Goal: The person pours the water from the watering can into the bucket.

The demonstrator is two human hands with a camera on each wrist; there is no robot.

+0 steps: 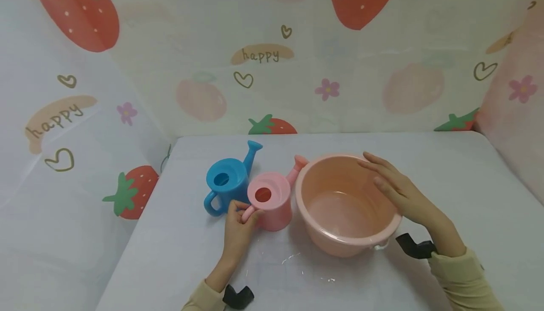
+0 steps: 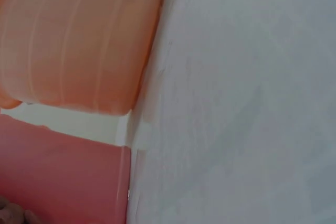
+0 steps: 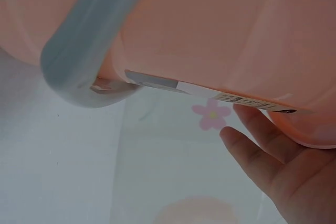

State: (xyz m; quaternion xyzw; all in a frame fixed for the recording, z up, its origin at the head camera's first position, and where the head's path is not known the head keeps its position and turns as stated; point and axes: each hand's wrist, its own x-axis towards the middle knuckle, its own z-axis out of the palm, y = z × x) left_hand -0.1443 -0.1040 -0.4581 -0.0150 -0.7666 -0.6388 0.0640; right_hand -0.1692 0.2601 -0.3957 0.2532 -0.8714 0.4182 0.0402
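With thumb and fingers, my left hand (image 1: 239, 228) pinches the handle (image 1: 248, 214) of a pink watering can (image 1: 276, 212), which stands upright on the table. Its spout points away to the right, beside the rim of a peach-pink bucket (image 1: 335, 249). My right hand (image 1: 403, 190) is at the bucket's right rim, fingers straight. In the right wrist view its fingers (image 3: 252, 156) lie close to the bucket's side; contact there is hard to judge. Only some fingertips (image 2: 13, 214) of the left hand show against the pink can in the left wrist view.
A blue watering can (image 1: 231, 186) stands just left of the pink one. The bucket has a pale handle (image 3: 79, 51) and a label (image 3: 210, 94). Small wet-looking marks (image 1: 291, 258) lie on the white table (image 1: 178, 254). Printed cloth (image 1: 357, 94) rises behind and at both sides.
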